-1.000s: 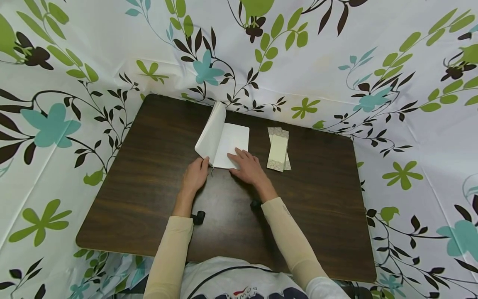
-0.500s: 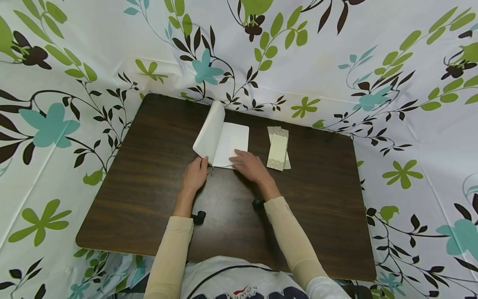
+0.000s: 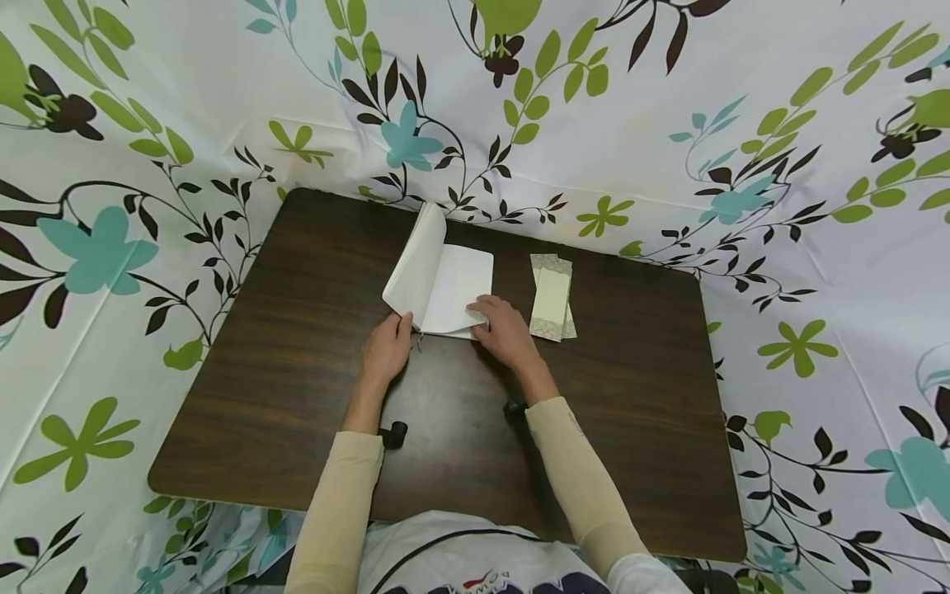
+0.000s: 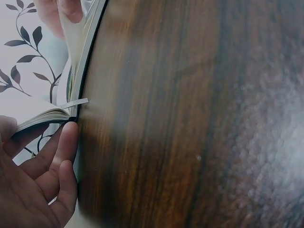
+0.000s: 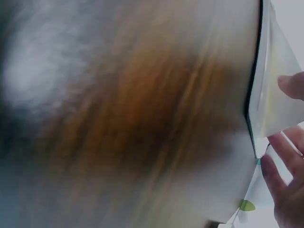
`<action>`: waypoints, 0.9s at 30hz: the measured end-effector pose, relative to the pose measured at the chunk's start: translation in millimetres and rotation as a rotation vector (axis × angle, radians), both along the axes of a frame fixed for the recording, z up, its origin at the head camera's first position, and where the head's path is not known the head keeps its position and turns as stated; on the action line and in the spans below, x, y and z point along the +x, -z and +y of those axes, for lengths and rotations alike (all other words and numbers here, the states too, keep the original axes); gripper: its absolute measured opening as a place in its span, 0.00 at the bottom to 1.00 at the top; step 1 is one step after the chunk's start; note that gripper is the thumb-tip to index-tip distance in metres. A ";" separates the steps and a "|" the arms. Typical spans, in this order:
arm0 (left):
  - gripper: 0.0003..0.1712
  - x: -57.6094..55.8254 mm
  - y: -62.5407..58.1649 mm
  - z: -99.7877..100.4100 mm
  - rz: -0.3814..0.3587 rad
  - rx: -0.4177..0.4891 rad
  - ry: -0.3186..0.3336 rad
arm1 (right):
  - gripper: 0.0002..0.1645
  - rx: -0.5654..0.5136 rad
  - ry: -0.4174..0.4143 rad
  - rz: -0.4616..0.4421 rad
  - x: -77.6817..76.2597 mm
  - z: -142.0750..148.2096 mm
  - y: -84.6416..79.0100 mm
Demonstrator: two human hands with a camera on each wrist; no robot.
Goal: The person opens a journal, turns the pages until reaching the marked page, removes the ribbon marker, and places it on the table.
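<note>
A notebook (image 3: pixel 456 276) with blank white pages and a dark cover lies spread on the table, its left half standing tilted up. My left hand (image 3: pixel 386 348) holds that raised half at its lower edge, thumb on the page and fingers under the cover. From the spine a thin ribbon (image 4: pixel 75 102) sticks out, close to my left fingertips. At the lower right corner, my right hand (image 3: pixel 508 332) pinches a page (image 5: pixel 282 111), thumb on top and fingers beneath. That page's corner is lifted and bends away from the sheets below.
Two pale patterned paper strips (image 3: pixel 551 305) lie crossed to the right of the notebook. The dark wooden table (image 3: pixel 297 330) has rounded corners. Behind and beside it hangs a white curtain (image 3: pixel 638 107) printed with leaves and flowers.
My right hand has shifted slightly right, from lying on the page to pinching its lower right corner, which has come up. The left hand keeps its hold on the raised half.
</note>
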State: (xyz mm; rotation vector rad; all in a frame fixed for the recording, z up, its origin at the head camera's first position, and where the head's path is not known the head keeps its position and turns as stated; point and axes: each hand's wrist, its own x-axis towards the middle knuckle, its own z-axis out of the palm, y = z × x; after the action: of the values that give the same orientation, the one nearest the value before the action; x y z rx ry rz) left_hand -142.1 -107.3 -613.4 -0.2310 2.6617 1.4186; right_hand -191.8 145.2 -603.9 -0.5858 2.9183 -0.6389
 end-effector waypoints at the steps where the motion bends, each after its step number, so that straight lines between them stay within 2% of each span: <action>1: 0.33 -0.3 0.4 0.3 -0.002 -0.002 0.001 | 0.27 -0.004 0.042 0.024 -0.1 0.5 0.5; 4: 0.33 -1.3 1.3 1.3 -0.003 -0.005 -0.003 | 0.38 -0.041 0.191 0.069 -0.7 0.3 2.4; 6: 0.32 -1.8 1.6 1.7 -0.004 -0.007 -0.005 | 0.41 -0.083 0.283 0.074 -0.4 -1.6 3.2; 8: 0.31 -1.8 1.9 1.6 -0.002 -0.004 -0.008 | 0.38 -0.143 0.353 0.061 1.1 -5.1 3.7; 10: 0.32 -1.3 1.7 1.0 -0.002 -0.002 -0.005 | 0.30 -0.215 0.394 0.025 4.2 -10.5 3.2; 13: 0.33 -0.6 1.3 -0.5 0.001 0.008 -0.002 | 0.21 -0.282 0.385 -0.030 9.0 -20.8 2.8; 16: 0.33 0.0 0.6 -1.7 0.001 0.014 0.000 | 0.19 -0.309 0.320 -0.066 13.1 -32.5 1.4; 21: 0.33 0.5 0.1 -2.1 -0.001 0.007 -0.001 | 0.26 -0.275 0.197 -0.074 17.9 -50.6 -1.8; 27: 0.34 0.2 1.7 -1.7 -0.010 -0.006 -0.010 | 0.34 -0.305 0.205 -0.044 19.3 -61.7 -4.2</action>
State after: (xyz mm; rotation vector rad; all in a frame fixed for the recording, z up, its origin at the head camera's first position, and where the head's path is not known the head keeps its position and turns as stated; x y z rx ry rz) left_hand -141.9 -108.9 -615.1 -0.2516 2.6611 1.4090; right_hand -172.6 83.5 -599.7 -0.2928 2.8814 -1.1192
